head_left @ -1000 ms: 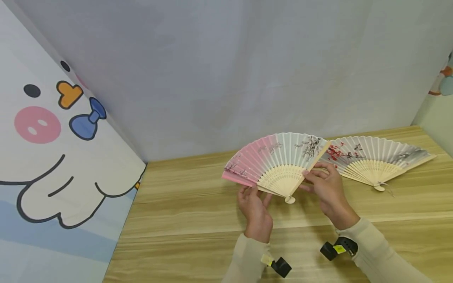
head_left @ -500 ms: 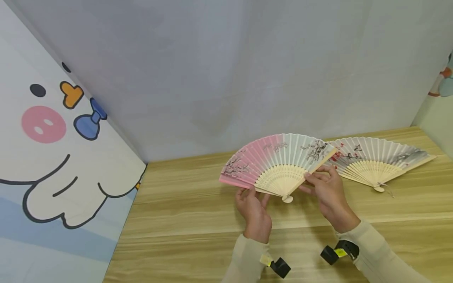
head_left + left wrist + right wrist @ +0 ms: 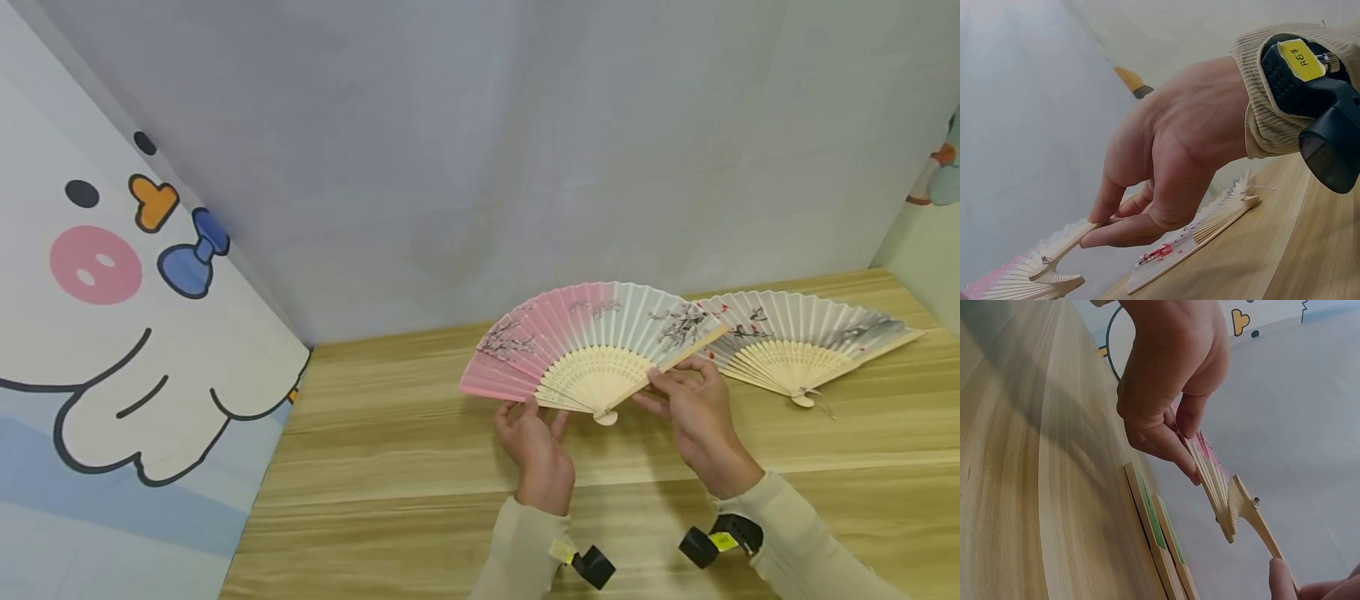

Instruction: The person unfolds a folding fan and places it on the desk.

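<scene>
A pink-and-white folding fan (image 3: 592, 333) with printed blossom branches and pale wooden ribs is spread above the table. My left hand (image 3: 536, 450) pinches its left edge between thumb and fingers, as the right wrist view also shows of this hand (image 3: 1169, 375). At the right guard stick, my right hand (image 3: 697, 425) pinches the wood; the left wrist view shows this hand (image 3: 1172, 150) gripping near the fan's pivot. Behind it, a second spread fan (image 3: 798, 342), grey-white with red blossoms and birds, lies on the table, partly covered by the pink fan.
The wood-grain table (image 3: 375, 467) meets a grey-white cloth backdrop (image 3: 450, 167). A cartoon-printed panel (image 3: 97, 333) stands at left. In the right wrist view, two narrow wooden pieces with green strips (image 3: 1150, 512) lie on the table.
The pink fan has spread wider: its right guard stick has swung to the right and down, and its left edge has shifted slightly left with my left hand. The second fan has stayed put.
</scene>
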A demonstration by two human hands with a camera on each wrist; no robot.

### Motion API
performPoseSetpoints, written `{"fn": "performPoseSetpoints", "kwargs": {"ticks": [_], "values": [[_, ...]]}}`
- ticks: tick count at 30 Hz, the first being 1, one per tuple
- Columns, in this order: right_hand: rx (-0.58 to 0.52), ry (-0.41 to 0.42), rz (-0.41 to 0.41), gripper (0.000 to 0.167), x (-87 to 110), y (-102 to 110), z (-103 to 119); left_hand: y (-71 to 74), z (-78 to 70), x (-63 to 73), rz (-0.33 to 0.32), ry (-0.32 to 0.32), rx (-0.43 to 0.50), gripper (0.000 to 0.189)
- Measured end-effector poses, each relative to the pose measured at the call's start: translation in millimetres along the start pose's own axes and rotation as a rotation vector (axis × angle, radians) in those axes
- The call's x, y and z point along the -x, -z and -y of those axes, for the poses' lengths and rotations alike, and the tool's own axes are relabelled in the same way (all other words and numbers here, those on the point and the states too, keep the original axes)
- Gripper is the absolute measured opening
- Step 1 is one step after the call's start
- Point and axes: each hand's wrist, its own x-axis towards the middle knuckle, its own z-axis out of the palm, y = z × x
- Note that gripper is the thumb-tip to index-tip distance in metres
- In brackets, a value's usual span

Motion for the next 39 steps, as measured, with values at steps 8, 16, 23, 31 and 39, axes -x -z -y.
{"fn": "performPoseSetpoints", "kwargs": {"ticks": [8,16,23,31,39], "values": [[-0.047,-0.005,-0.035,0.025,1.4,-0.3,0.2,-0.7,1.0,1.2,0.000,0.008,0.006,0.022],[-0.073,-0.009,-0.067,0.023,3.2,-1.6,0.9,-1.1,1.8,2.4,0.009,-0.003,0.029,0.025],[-0.112,-0.030,-0.078,0.022,5.0,-0.1,0.6,-3.5,0.6,6.0,0.002,-0.008,0.039,0.020],[-0.141,-0.039,-0.112,0.022,8.7,3.0,4.2,-6.6,3.8,9.0,0.004,0.001,0.053,0.020],[-0.178,-0.045,-0.125,0.025,11.2,15.7,8.4,-10.0,10.1,17.0,0.006,0.039,0.054,0.036]]}}
